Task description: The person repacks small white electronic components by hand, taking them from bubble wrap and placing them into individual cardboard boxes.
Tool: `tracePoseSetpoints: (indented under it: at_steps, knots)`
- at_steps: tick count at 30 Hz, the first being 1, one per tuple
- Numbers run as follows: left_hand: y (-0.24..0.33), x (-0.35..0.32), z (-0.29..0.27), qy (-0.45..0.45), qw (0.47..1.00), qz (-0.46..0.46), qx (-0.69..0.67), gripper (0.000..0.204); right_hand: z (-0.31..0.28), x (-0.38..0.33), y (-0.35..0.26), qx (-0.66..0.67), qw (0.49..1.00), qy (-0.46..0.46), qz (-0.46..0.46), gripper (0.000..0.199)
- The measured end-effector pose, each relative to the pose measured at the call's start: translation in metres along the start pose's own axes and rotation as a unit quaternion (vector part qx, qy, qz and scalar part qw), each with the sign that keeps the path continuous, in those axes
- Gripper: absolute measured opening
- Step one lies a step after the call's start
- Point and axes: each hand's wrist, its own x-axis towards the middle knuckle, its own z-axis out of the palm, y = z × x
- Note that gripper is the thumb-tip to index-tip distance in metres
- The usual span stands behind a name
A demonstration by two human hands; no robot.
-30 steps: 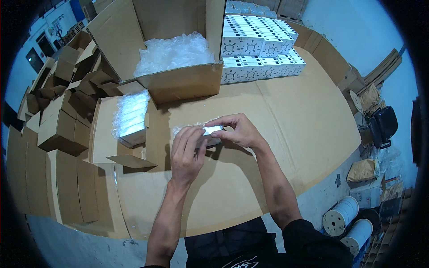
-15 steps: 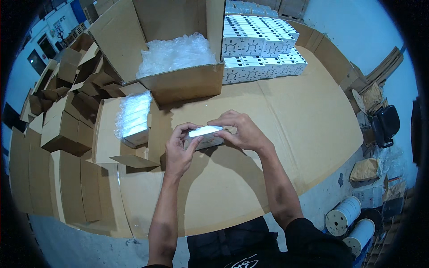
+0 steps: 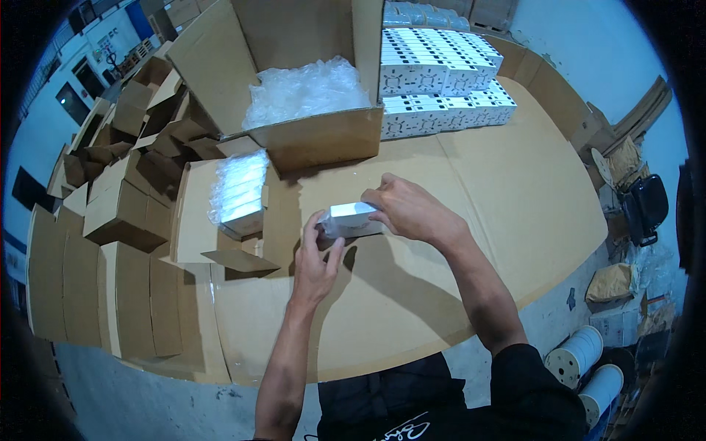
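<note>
A small white box with clear plastic around its left end is held just above the cardboard-covered table. My right hand grips its right end, fingers bent over the top edge. At the other end my left hand curls its fingers around the plastic, with the thumb lower at the front. Left of my hands stands an open carton with a row of bubble-wrapped white boxes inside.
A large open carton holding crumpled clear bubble wrap stands behind. Stacked white boxes fill the back right. Several empty cartons crowd the left. Cable spools and a black chair are on the right.
My right hand has turned over more, its back now upward, still on the box's right end. My left thumb has slid down off the box's front. The whole view has shifted slightly.
</note>
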Motion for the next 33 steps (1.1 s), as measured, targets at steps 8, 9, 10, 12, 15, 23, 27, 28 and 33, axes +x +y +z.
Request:
tracePoseSetpoints:
  at_steps: [8, 9, 10, 12, 15, 23, 27, 28, 33]
  knots:
    - [0.003, -0.078, -0.015, -0.04, 0.932, 0.064, 0.354, 0.072, -0.002, 0.008, -0.005, 0.068, 0.996, 0.063, -0.008, 0.022]
    - [0.01, -0.086, -0.013, -0.038, 0.932, 0.066, 0.355, 0.072, -0.007, 0.007, -0.008, 0.067, 0.996, 0.065, -0.009, 0.022]
    - [0.015, -0.098, -0.015, -0.055, 0.927, 0.046, 0.369, 0.072, -0.007, 0.01, -0.013, 0.088, 0.992, 0.093, 0.006, 0.023]
    - [0.023, -0.116, -0.018, -0.07, 0.92, 0.023, 0.385, 0.072, -0.009, 0.02, -0.022, 0.123, 0.974, 0.182, -0.063, 0.026]
    - [0.028, -0.13, -0.023, -0.078, 0.916, -0.004, 0.393, 0.073, -0.002, 0.045, -0.043, 0.193, 0.948, 0.238, -0.091, 0.028]
    - [0.024, -0.128, -0.022, -0.058, 0.923, 0.018, 0.379, 0.069, 0.026, 0.097, -0.09, 0.231, 0.944, 0.192, -0.14, 0.031]
    - [0.024, -0.127, -0.024, -0.055, 0.926, 0.025, 0.373, 0.068, 0.02, 0.112, -0.094, 0.19, 0.964, 0.071, -0.171, 0.028]
    - [0.024, -0.127, -0.024, -0.054, 0.926, 0.026, 0.373, 0.068, 0.019, 0.117, -0.094, 0.168, 0.96, 0.062, -0.214, 0.026]
    - [0.026, -0.125, -0.024, -0.051, 0.93, 0.04, 0.363, 0.068, 0.028, 0.138, -0.107, 0.013, 0.957, 0.018, -0.288, 0.02]
